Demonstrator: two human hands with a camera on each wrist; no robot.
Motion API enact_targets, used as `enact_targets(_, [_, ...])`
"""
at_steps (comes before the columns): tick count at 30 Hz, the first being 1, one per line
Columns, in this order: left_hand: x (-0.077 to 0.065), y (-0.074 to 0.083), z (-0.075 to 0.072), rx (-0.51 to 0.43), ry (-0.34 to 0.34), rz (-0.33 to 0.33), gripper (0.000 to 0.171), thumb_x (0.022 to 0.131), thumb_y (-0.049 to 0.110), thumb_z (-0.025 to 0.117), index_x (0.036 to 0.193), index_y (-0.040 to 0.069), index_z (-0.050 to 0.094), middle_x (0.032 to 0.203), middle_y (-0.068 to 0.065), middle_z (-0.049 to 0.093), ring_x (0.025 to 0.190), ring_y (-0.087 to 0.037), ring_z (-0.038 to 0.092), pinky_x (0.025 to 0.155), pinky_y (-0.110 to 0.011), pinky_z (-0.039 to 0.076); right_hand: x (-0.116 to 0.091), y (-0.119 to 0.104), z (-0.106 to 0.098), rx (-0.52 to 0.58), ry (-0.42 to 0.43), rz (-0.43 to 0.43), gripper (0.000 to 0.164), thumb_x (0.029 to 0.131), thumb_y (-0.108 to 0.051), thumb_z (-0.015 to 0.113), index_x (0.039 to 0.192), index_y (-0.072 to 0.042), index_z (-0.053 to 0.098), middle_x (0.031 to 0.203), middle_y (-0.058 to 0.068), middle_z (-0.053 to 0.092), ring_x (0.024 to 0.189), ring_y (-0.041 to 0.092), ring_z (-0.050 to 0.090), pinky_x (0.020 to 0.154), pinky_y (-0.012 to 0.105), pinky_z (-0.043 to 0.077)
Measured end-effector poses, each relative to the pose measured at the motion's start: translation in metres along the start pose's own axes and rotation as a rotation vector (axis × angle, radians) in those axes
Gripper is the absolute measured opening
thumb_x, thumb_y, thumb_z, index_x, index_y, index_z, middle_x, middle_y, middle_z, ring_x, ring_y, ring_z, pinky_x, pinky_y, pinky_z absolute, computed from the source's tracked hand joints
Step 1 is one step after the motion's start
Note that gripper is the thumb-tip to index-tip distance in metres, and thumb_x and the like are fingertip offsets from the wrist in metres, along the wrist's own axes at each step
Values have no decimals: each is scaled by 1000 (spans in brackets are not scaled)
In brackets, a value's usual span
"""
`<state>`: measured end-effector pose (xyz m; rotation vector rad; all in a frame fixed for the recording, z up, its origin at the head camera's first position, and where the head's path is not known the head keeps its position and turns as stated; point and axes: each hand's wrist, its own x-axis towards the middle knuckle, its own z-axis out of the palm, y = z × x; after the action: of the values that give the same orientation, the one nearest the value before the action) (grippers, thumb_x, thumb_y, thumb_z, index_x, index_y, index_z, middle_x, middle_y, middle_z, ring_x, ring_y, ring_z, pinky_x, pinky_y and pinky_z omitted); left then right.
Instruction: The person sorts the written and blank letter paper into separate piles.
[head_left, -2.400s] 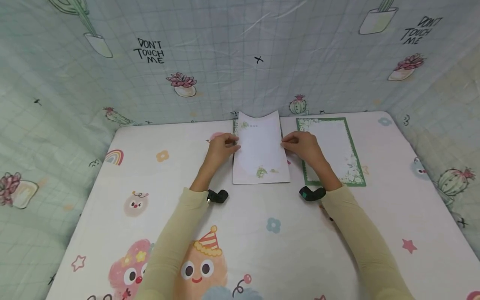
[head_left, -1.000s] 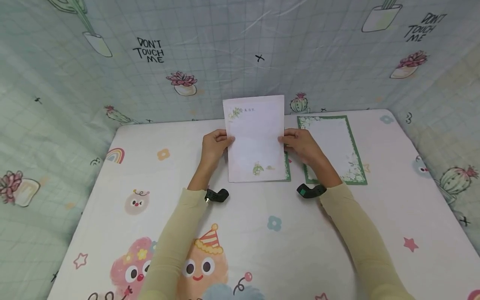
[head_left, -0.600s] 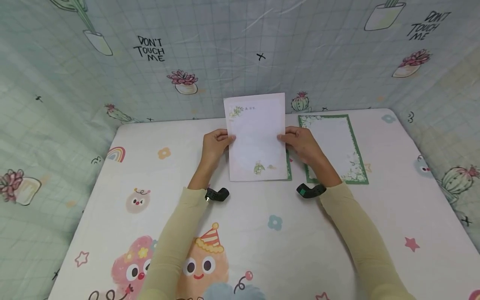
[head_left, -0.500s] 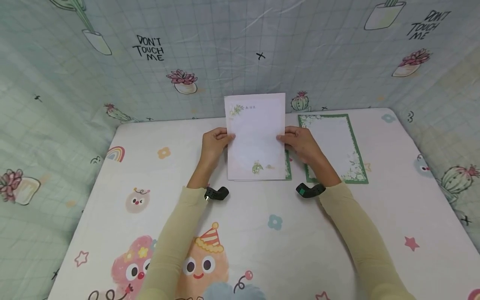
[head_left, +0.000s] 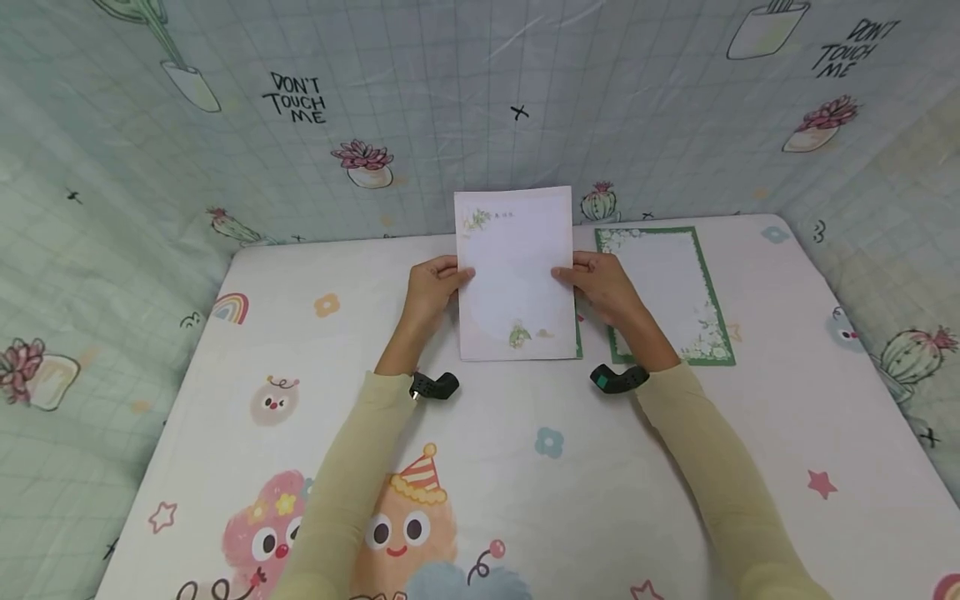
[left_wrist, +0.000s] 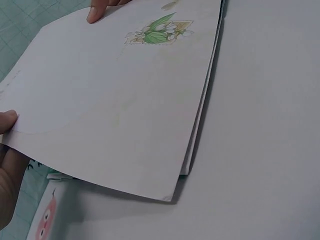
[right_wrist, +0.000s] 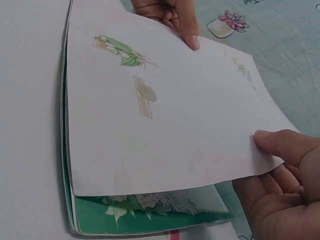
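Observation:
A white sheet of paper [head_left: 513, 271] with small green plant prints is held by both hands, its top end raised off the table. My left hand [head_left: 429, 292] pinches its left edge, thumb on the face and fingers behind. On the opposite edge my right hand [head_left: 606, 287] has the same kind of pinch. The right wrist view shows a green-bordered sheet [right_wrist: 95, 217] under the white sheet [right_wrist: 165, 145], with more paper layers in that pile. Near the bottom, the edges of the held sheet and the pile lie close together.
Another green-bordered sheet [head_left: 667, 287] lies flat to the right, partly under the right forearm. The table [head_left: 495, 417] has a white cloth with cartoon prints. A printed curtain [head_left: 435, 100] rises behind the table's far edge.
Earlier the white sheet sat lower with its top edge bowed. Both hands have since raised and flattened it, thumbs now on its face. Over the last half second it shifted slightly right.

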<state>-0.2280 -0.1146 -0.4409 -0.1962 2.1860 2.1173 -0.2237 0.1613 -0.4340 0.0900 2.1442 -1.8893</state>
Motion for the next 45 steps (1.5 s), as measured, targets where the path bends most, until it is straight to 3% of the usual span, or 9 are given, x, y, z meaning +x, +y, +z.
enact_targets(5, [1, -1, 2, -3, -28, -6, 29, 93, 8, 76, 118, -5, 70, 100, -10, 77, 78, -9, 68, 65, -20, 53, -1, 1, 0, -36, 21, -1, 36, 101, -18, 67, 131, 2, 65, 120, 11, 72, 96, 12, 65, 79, 19, 56])
enact_targets(10, [-1, 0, -1, 16, -62, -6, 27, 93, 10, 76, 114, -7, 71, 87, -3, 75, 73, -8, 63, 64, -21, 52, -1, 1, -3, -57, -1, -4, 38, 101, -17, 67, 133, 1, 64, 124, 13, 71, 104, 14, 68, 87, 22, 57])
enact_targets(17, [1, 1, -6, 36, -109, 0, 25, 94, 8, 74, 112, -9, 72, 82, 1, 74, 72, -7, 65, 64, -20, 55, 1, 1, -7, -162, 4, -8, 35, 100, -21, 69, 126, 1, 69, 117, 12, 72, 98, 14, 64, 86, 22, 56])
enact_targets(23, [5, -1, -7, 0, -111, -3, 26, 95, 5, 73, 116, -11, 70, 84, -1, 74, 75, -8, 68, 65, -20, 57, 8, 2, -6, -109, 9, 1, 36, 99, -20, 70, 126, 4, 69, 122, 15, 69, 102, 15, 65, 83, 20, 56])
enact_targets(35, [9, -6, -5, -1, -76, -57, 27, 93, 7, 75, 115, -9, 71, 83, 0, 73, 76, -8, 67, 64, -20, 54, 9, 8, -6, -23, 24, -1, 37, 97, -19, 73, 123, 7, 69, 104, 3, 73, 92, 11, 66, 78, 19, 56])
enact_targets(40, [9, -5, -7, 13, -61, -55, 28, 93, 8, 76, 116, -8, 70, 82, 2, 73, 75, -7, 65, 66, -22, 53, 8, 6, -2, -27, 55, -40, 31, 95, -22, 75, 108, 7, 73, 78, -2, 69, 71, 11, 55, 66, 22, 50])
enact_targets(45, [8, -5, -10, 6, -61, -68, 28, 93, 7, 75, 116, -7, 70, 83, 2, 74, 76, -7, 66, 65, -19, 54, 6, 5, 2, -31, 87, -52, 24, 93, -24, 78, 91, 0, 74, 65, -5, 57, 64, 11, 47, 62, 25, 44])
